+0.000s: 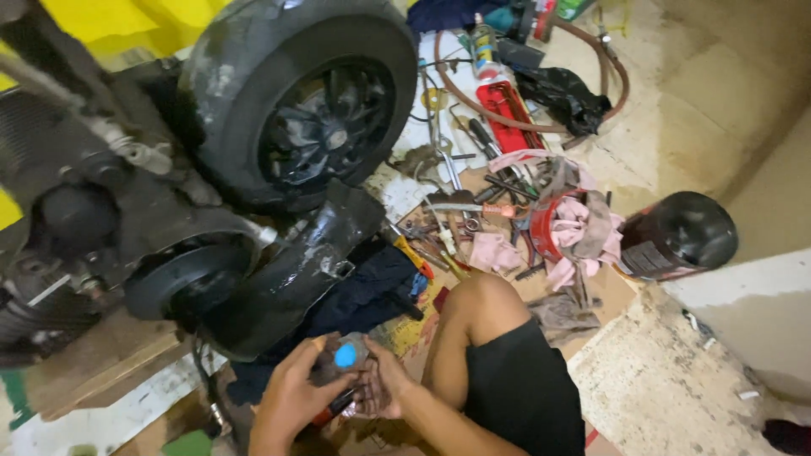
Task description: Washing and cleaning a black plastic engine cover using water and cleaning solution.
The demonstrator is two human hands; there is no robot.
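Nearest to us, our left hand (291,397) and right hand (384,384) meet low in the view, both closed around a small dark, greasy part (342,359) with a bright blue spot on its face. A red-and-black tool handle (334,407) pokes out beneath them; we cannot tell which hand holds it. Our bent knee (477,300) rises just beside the right hand, above black shorts (519,388).

We sit on a stained concrete floor (667,388), with flattened cardboard (101,363) under the machine at left. That machine is a scooter tipped up, its rear tyre (296,93) and black spoked wheel facing us, with a black curved cover (291,270) leaning below it and a yellow panel (127,25) above. A dark blue cloth (363,295) lies between the cover and our knee.

Beyond the knee the floor is crowded: pink rags (583,228) heaped in a red bowl (545,232), loose wrenches and screwdrivers (456,211), a red tool tray (507,110), a spray can (484,46), a brown hose (612,76) looped around them, and a black plastic bag (562,97). A dark cylindrical container (676,236) lies on its side near a pale wall ledge (743,304) at right.
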